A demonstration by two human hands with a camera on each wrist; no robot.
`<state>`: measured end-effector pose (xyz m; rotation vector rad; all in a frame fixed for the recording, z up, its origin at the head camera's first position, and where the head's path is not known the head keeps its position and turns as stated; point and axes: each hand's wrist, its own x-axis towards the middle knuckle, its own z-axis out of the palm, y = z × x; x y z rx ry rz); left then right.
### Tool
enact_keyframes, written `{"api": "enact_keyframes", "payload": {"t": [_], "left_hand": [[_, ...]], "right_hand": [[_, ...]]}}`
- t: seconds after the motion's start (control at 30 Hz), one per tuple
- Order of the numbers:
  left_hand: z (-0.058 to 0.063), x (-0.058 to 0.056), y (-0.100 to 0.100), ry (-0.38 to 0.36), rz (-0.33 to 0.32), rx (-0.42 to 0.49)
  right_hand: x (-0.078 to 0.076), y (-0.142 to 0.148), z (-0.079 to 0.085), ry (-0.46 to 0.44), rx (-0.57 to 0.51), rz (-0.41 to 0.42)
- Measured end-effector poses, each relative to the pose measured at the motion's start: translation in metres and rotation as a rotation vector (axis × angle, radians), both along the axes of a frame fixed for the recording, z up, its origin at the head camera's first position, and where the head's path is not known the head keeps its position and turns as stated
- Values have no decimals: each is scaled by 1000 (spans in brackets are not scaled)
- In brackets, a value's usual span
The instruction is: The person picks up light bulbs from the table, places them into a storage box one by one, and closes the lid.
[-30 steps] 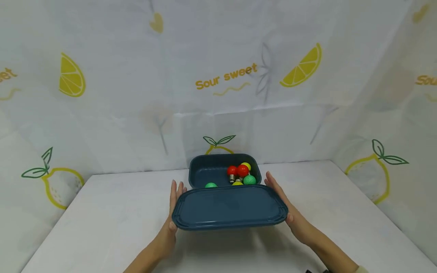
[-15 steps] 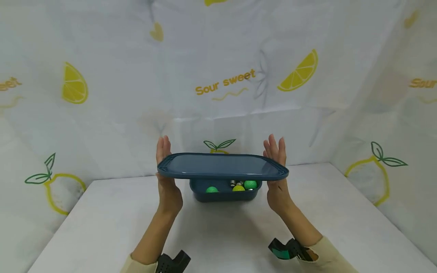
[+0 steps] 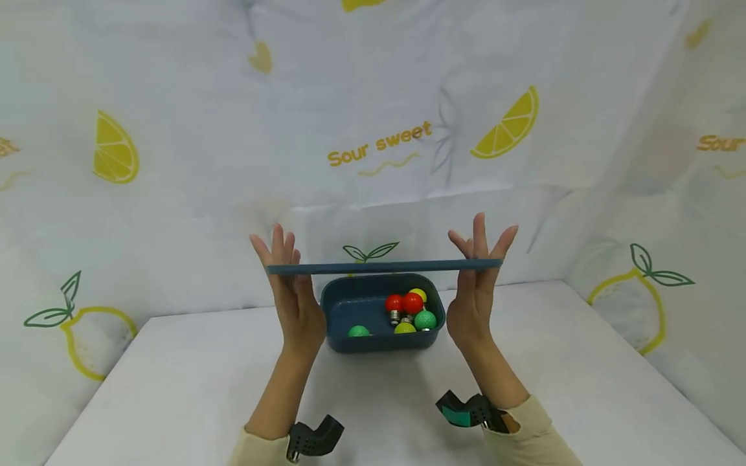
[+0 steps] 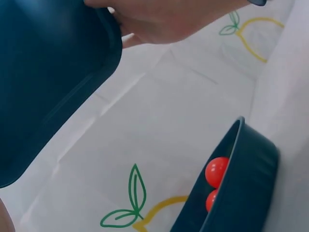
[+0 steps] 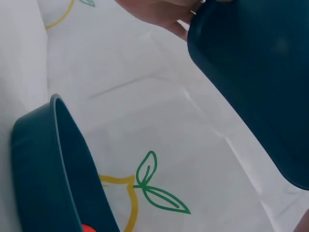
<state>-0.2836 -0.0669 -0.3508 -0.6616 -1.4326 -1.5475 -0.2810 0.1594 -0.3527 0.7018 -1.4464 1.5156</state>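
A dark blue lid (image 3: 384,266) is held up edge-on in the head view, above and nearer than the matching box (image 3: 379,343). My left hand (image 3: 294,298) grips its left end and my right hand (image 3: 474,291) its right end, several fingers pointing up past the edge. In the left wrist view the right hand (image 4: 159,19) has its thumb against the face of the lid (image 4: 53,82). Inside the box lie red bulbs (image 3: 412,303) with metal screw bases, yellow bulbs (image 3: 405,328) and green textured ones (image 3: 425,319), mostly at its right side.
The box stands toward the back of a white-covered table (image 3: 204,375). Behind it rises a white curtain (image 3: 221,162) printed with lemons and words. A black wrist device (image 3: 315,437) sits at the left sleeve, another device (image 3: 469,409) at the right.
Both hands have raised the lid and moved it forward. It has tilted from showing its flat face to edge-on, so the box's inside shows beneath it again.
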Motion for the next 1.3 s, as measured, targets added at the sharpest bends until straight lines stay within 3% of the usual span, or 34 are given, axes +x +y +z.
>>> {"api": "enact_keyframes", "payload": {"t": [0.1,0.17,0.43,0.67,0.87,0.97,1.07,1.3], "left_hand": [[-2,0,0,-22,4,-5],[-3,-1,1,-19,4,-13],[-4,-6,2,81,88,-68],[-10,-4,4,107,271,-241],[-9,-5,2,98,263,-329],[-12,-8,0,39,270,-354],[-18,-13,-1,-65,292,-409],[-44,-21,1,-423,322,-590]], "right_hand": [[0,4,0,29,54,-31],[-1,8,-1,46,68,-6],[-5,17,7,179,109,-1],[-4,21,6,155,134,-129],[-5,22,7,70,217,-332],[-8,23,5,21,267,-389],[-15,25,-3,-21,300,-425],[-33,25,-42,-285,317,-457]]}}
